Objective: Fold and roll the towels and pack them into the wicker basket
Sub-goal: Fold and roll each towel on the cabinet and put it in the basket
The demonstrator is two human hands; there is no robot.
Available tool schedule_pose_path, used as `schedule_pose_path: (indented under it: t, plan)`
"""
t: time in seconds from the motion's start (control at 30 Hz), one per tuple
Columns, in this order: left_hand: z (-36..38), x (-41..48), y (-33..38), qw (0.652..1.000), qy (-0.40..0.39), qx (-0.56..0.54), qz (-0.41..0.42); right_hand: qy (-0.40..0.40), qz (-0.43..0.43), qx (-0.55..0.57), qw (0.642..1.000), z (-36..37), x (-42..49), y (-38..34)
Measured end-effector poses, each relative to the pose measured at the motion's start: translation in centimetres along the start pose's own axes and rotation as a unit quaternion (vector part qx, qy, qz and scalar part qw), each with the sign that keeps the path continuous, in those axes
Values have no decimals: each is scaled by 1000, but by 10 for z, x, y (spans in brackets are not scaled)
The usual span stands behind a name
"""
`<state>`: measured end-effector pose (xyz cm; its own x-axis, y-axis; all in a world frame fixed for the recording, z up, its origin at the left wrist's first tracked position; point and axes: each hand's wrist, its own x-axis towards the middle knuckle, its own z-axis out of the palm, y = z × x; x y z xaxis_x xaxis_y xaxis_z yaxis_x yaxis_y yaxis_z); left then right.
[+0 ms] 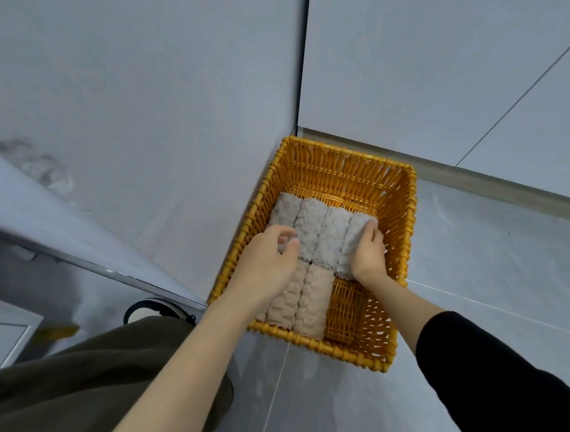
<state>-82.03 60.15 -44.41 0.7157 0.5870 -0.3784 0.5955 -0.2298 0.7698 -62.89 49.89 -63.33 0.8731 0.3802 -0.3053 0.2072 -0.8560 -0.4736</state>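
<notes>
A: Item: wicker basket [395,202], location?
B: On the floor [497,261], in the wall corner. Contents: four grey rolls in the far row, beige rolls [308,299] near left.
A: Hands?
B: Left hand [267,257], fingers curled on the leftmost grey roll [284,210]. Right hand [368,252] grips the rightmost grey roll [355,234].

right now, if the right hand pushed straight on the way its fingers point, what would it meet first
The right hand grips the rightmost grey towel roll; past its end, probably the wicker basket's far wall, depth unclear.
</notes>
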Motion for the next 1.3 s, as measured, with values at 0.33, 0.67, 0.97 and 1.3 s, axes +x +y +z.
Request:
schedule_pose_path:
  t: [0.33,0.67,0.97,1.3]
  plan:
    - [-4,-4,7,1000,2,1,5,-178,-60,-202,961,-9,-4,-4]
    - [-23,-27,32,999,20,-41,22,-53,-175,-15,983,-75,-45,-46]
    - [-59,-72,67,989,99,-82,77,-52,-312,144,938,-169,-140,-106]
    - [-131,-169,86,955,210,-129,167,-96,-455,216,858,-257,-261,-184]
